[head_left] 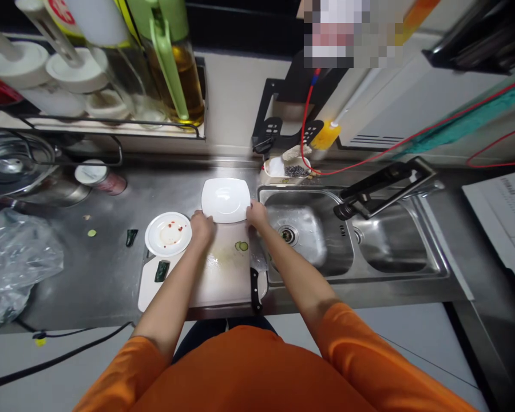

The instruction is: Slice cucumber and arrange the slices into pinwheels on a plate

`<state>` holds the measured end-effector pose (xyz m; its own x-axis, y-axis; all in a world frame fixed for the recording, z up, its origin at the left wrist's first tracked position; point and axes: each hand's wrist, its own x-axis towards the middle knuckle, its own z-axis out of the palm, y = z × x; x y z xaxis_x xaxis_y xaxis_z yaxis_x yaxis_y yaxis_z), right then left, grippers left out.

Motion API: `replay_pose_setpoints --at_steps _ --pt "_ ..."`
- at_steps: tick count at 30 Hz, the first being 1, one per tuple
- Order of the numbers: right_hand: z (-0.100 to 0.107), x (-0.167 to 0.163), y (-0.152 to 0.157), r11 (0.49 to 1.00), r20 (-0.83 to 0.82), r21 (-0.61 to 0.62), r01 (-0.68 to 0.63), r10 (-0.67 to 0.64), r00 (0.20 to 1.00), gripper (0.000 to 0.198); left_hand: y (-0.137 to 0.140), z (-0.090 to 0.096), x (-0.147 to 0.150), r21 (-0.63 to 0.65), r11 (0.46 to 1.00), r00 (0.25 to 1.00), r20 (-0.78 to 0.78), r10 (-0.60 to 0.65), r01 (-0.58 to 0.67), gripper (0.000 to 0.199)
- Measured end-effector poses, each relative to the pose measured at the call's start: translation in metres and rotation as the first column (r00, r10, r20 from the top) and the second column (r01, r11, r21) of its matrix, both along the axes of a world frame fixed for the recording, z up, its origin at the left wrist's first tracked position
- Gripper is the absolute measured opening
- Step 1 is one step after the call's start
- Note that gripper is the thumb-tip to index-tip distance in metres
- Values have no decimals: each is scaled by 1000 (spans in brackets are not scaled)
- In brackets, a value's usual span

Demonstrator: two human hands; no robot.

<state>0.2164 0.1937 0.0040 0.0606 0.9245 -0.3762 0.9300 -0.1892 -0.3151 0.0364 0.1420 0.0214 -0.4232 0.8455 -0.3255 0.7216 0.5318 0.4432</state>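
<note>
- A person in an orange shirt [249, 372] holds a squarish white plate [226, 200] at the center of the frame, at the top end of a white cutting board [232, 286].
- The left hand [202, 226] has its grip on the plate's lower-left corner; the right hand [257, 215] holds its right edge.
- Beside the left hand, a round white plate [168, 234] bears red scraps.
- Cucumber slices [241, 246] lie on the board, lower center; a black-handled knife [256, 289] lies along its right side, near the steel sink [347, 273].
</note>
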Motion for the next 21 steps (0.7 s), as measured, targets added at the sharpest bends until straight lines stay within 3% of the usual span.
replay_pose_setpoints --at_steps 6,12,16,21 --pt "17 7 -14 1000 -96 22 -6 8 995 29 -18 14 -6 45 999 999 28 -15 13 26" --pt "35 14 -83 997 -228 79 -20 38 973 28 -86 24 -16 78 993 995 36 -97 94 22" --pt "39 15 -123 997 -220 70 -19 34 975 26 -123 22 -18 42 992 990 65 -125 123 19" --pt "38 13 -144 996 -171 62 -68 78 982 25 -142 13 -18 10 992 991 44 -127 126 12"
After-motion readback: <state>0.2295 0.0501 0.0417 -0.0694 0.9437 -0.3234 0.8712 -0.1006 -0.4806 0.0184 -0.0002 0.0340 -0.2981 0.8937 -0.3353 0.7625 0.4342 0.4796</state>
